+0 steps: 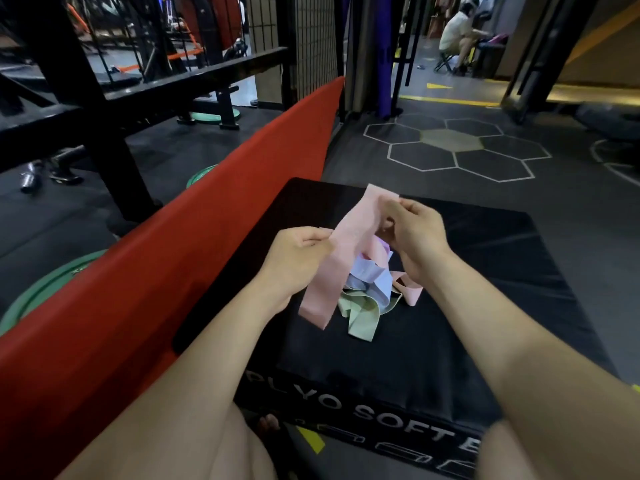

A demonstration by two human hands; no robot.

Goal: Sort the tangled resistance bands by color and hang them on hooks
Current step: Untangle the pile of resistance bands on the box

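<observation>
A pink band [349,244] is lifted at the centre of the frame, pinched along its left edge by the left hand [298,258] and gripped near its top by the curled fingers of the right hand [412,233]. Beneath it, a tangled pile is seen on the black plyo box [485,271]: a lavender band [367,277], a pale green band [358,320] and a second pink loop [410,292] (all overlapping, lower centre). A wide red band [207,230] is stretched diagonally across the left half. Green weight plates [45,289] are seen on the floor at the left edge.
</observation>
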